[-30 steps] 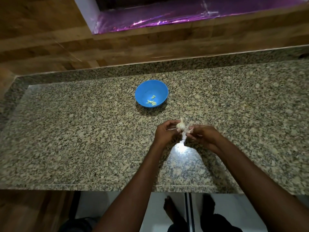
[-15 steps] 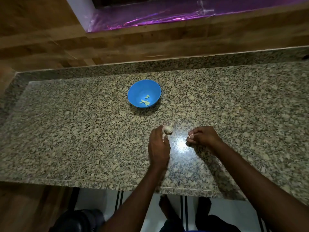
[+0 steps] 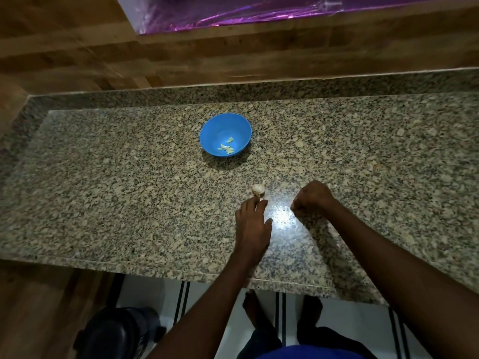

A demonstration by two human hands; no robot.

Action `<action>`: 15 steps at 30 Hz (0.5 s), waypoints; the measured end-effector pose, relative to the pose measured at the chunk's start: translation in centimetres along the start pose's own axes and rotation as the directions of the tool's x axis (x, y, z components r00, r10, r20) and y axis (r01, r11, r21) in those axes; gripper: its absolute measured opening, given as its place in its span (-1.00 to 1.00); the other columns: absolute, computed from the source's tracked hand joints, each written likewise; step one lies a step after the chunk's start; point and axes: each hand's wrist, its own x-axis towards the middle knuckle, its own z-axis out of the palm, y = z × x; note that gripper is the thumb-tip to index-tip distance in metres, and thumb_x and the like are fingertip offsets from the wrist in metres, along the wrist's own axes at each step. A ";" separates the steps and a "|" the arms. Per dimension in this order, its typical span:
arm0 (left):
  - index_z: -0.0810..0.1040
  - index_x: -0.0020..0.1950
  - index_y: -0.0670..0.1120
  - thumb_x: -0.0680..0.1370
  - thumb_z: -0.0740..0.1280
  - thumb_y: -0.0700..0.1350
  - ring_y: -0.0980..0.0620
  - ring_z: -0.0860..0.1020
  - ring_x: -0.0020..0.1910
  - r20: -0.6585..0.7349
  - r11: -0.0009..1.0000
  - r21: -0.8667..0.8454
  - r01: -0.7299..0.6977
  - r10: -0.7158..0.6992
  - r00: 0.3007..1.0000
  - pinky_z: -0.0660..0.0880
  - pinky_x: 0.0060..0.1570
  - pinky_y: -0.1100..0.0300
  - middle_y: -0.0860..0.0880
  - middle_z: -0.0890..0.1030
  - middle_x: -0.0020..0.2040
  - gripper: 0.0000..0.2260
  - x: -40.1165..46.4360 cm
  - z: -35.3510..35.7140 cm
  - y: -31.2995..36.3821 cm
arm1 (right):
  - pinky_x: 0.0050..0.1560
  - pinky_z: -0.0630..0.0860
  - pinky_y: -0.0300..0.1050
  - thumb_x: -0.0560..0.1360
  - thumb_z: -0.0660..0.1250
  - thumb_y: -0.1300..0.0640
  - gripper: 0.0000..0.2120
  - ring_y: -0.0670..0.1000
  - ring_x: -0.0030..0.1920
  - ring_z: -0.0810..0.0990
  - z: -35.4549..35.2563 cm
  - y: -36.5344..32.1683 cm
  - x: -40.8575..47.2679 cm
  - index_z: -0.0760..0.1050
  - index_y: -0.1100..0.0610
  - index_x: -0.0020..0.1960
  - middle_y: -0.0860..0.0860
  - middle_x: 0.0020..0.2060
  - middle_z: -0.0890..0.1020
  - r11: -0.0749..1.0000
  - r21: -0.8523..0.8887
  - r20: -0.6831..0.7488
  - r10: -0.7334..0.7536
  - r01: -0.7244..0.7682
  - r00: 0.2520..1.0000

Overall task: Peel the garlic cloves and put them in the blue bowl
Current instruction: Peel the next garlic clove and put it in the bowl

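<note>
The blue bowl (image 3: 210, 124) stands at the middle of the granite counter with a few pale peeled garlic cloves (image 3: 227, 149) in it. Nearer to me, a garlic bulb (image 3: 258, 189) in its papery skin lies on the counter. My left hand (image 3: 252, 224) lies flat just behind the bulb, fingers straight, fingertips at its near side. To the right, my right hand (image 3: 312, 199) is curled tight with its fingertips tucked together on a small piece of garlic, which the fingers hide.
The granite counter (image 3: 129, 190) ends in a front edge close to me and a raised lip at the back under a wooden wall. Purple foil (image 3: 259, 11) shines above. On the floor below sit a dark round object (image 3: 116, 332) and my feet.
Both hands held the bulb together; the left hand set it down on the counter and opened flat. The right hand pulled away to the right, curled on a torn-off piece.
</note>
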 end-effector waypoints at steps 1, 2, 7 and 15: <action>0.43 0.44 -0.07 0.55 0.36 -0.06 -0.09 0.31 0.39 -0.006 1.000 -0.006 -0.008 0.008 1.000 0.27 0.35 -0.01 -0.08 0.39 0.42 -0.55 0.0 0.0 -0.2 | -0.08 0.69 -0.02 0.21 0.66 0.21 -0.81 0.03 -0.25 0.72 0.0 -0.3 0.2 0.71 0.27 -0.29 0.13 -0.30 0.72 0.998 0.024 0.045 0.051 -0.052 0.998; 0.43 0.44 -0.08 0.55 0.36 -0.06 -0.09 0.31 0.40 -0.012 1.000 -0.014 -0.013 0.012 1.000 0.27 0.35 -0.01 -0.08 0.39 0.42 -0.54 0.0 0.1 -0.4 | -0.05 0.69 0.02 0.22 0.65 0.24 -0.82 0.04 -0.27 0.73 0.0 -0.5 0.1 0.70 0.30 -0.31 0.15 -0.32 0.72 0.995 0.036 0.073 0.094 -0.097 0.993; 0.38 0.48 -0.09 0.57 0.34 -0.05 -0.09 0.30 0.42 -0.005 0.998 -0.034 -0.043 0.043 0.999 0.26 0.37 -0.01 -0.08 0.37 0.44 -0.52 -0.4 -0.1 -0.9 | -0.49 0.38 -0.23 0.22 0.57 0.21 -0.74 0.03 -0.32 0.57 0.6 -2.5 -0.6 0.47 0.19 -0.40 0.05 -0.42 0.51 0.977 -0.209 -0.116 0.006 -0.030 0.993; 0.53 0.34 -0.11 0.53 0.38 -0.15 -0.07 0.37 0.33 -0.040 0.991 -0.105 -0.077 0.074 0.996 0.31 0.30 0.04 -0.09 0.47 0.33 -0.63 -0.1 -0.6 -1.0 | -0.28 0.53 -0.15 0.36 0.48 0.31 -0.88 0.09 -0.25 0.68 1.9 -1.7 -1.7 0.59 0.26 -0.33 0.09 -0.43 0.60 0.927 -0.245 -0.163 -0.327 0.283 0.931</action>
